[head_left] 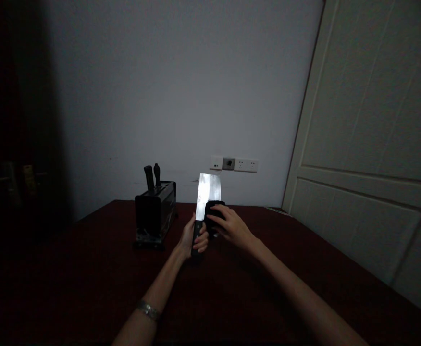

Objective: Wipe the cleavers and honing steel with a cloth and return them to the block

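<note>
The left hand [188, 238] grips one cleaver [205, 197]; the right hand [235, 227] clasps one dark object [212, 213]. Two handles [149, 179] rise from one block [148, 216], left.

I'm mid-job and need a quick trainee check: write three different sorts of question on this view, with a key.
1. Count: how many handles stick up from the knife block?
2. Fill in: the left-hand grip holds the cleaver by its ____.
3. True or false: the right-hand grip is on the knife block.

Key:
1. Two.
2. Handle.
3. False; it is on a black object beside the cleaver.
</note>
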Available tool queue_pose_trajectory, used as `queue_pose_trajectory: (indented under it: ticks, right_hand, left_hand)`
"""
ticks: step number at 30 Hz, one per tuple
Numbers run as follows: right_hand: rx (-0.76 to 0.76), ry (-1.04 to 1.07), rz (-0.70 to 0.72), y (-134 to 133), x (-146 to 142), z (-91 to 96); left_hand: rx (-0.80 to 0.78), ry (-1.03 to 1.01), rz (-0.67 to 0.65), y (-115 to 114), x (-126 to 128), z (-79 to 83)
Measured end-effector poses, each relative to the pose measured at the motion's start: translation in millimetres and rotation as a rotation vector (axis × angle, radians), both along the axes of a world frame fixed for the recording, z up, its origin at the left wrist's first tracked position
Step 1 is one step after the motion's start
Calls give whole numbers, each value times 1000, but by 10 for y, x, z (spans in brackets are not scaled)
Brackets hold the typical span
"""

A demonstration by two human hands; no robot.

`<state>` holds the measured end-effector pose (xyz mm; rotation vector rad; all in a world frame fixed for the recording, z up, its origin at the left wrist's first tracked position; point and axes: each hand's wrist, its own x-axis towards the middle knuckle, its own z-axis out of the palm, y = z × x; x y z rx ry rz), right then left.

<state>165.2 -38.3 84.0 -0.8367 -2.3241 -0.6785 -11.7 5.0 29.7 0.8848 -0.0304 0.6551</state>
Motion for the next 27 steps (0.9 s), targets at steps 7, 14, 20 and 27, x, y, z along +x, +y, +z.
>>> queue_pose_trajectory:
  ticks: [7,14,20,27]
  right_hand:
    - [-5,86,30,-68,23,-34]
    - [19,429,-127,-22,135,332]
    - [277,134,-227,286,-1,632]
    - [86,-36,39,239,-140,288]
  left_hand:
    - [29,39,4,-3,-6,-2]
    - [30,46,16,-20,-19,11]
    - [35,84,-7,-38,30,-16]
    - [11,53,-11,-31,24,-6]
